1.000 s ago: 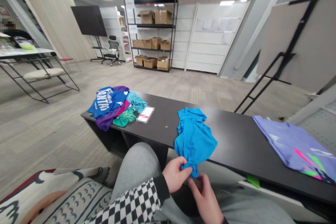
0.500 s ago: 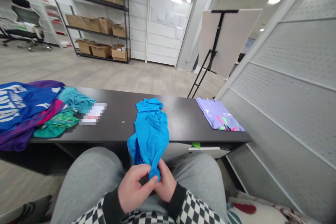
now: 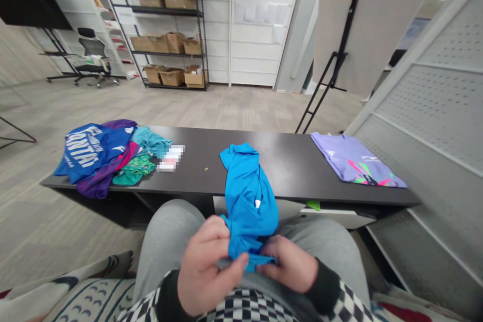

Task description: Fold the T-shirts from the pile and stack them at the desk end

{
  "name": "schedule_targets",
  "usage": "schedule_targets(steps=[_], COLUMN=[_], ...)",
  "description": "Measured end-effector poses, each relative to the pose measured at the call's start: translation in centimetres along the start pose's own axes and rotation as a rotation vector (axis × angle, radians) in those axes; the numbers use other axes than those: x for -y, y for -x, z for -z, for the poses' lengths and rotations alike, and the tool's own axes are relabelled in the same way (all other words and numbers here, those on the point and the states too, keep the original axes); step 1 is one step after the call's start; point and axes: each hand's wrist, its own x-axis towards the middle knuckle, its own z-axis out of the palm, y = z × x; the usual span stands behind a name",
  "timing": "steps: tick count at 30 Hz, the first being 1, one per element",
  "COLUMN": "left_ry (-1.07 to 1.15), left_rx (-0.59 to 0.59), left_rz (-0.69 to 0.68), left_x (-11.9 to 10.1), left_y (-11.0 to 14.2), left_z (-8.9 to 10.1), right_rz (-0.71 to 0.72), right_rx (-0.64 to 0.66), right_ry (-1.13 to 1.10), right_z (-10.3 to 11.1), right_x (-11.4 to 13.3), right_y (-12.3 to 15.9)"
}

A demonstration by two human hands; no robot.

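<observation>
Past the near edge of the dark table, the left hand's and right hand's fingers pinch the bright blue shirt narrowly, held above the grey trousers; a slackened pinch could let the slippery fabric slide down.

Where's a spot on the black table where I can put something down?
The black table has two bare patches: one between the blurred white card and the bright blue shirt, with a tiny speck in it, and a wider one between that shirt and the lilac T-shirt. The left end is crowded by the heap of clothes.
</observation>
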Motion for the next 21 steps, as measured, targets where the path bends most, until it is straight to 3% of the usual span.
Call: schedule_targets(steps=[3,7,10,13,16,18,21], left_ry=[-0.039,0.247,0.34,0.302,0.123,-0.108,-0.443], left_rx=[-0.265,-0.248,-0.243,-0.165,-0.074,-0.04,0.038], left_rz=[0.13,0.442,0.559,0.506,0.37,0.25,0.09], left_x=[1.6,3.7,3.7,2.0,-0.3,-1.8,-3.5], left_y=[0.0,0.9,0.2,-2.5,-6.6,-9.4,-12.6], left_z=[1.8,1.5,1.2,2.4,5.4,7.9,11.1], right_rz=[-0.035,-0.049,-0.169,-0.184,-0.116,-0.087,-0.088], right_rx=[-0.209,-0.632,-0.749,-0.877,-0.997,-1.049,-1.161], right_ry=[0.182,0.33,0.253,0.029,-0.163,-0.128,0.144], right_z=[4.1,8.5,9.9,10.7,12.4,14.3,17.8], right_x=[1.5,3.3,4.0,5.1,7.1,8.9,11.5], right_y=[3.7,6.8,6.7,5.4,4.3,4.1,4.6])
